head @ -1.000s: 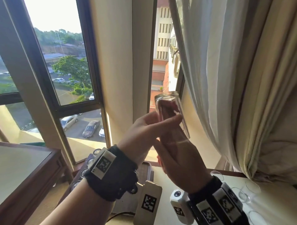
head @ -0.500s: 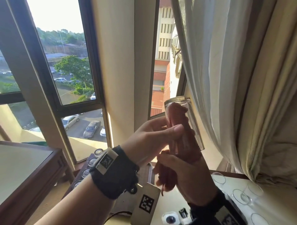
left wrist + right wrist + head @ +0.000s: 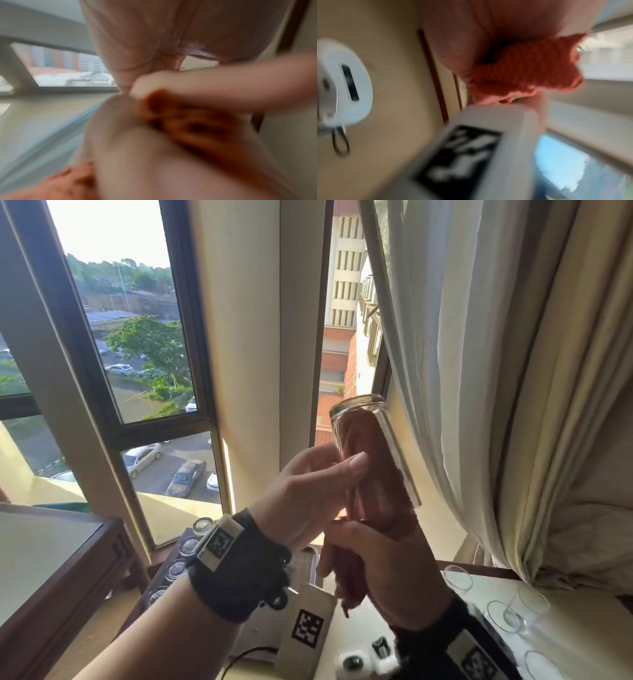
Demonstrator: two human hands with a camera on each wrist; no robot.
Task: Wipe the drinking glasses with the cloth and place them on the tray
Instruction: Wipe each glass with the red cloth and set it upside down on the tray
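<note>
I hold a clear drinking glass (image 3: 394, 460) up before the window, base upward and tilted right. My left hand (image 3: 308, 491) grips its side, thumb across the front. A red cloth (image 3: 363, 446) fills the inside of the glass and hangs out below its mouth. My right hand (image 3: 387, 570) grips the bunched cloth just under the rim. Both wrist views are blurred; the cloth (image 3: 197, 121) shows by my fingers, and again as a red wad (image 3: 530, 67). A grey tray (image 3: 310, 563) peeks out between my wrists.
A row of several glasses (image 3: 191, 546) stands at lower left beside a dark wooden table (image 3: 61, 577). More glasses (image 3: 503, 616) sit on the pale tabletop at lower right. A curtain (image 3: 479, 371) hangs close on the right, with the window frame (image 3: 102, 392) behind.
The glass and both hands have shifted up and to the right. My right hand has turned at the wrist, and the cloth now reaches nearly to the base of the glass.
</note>
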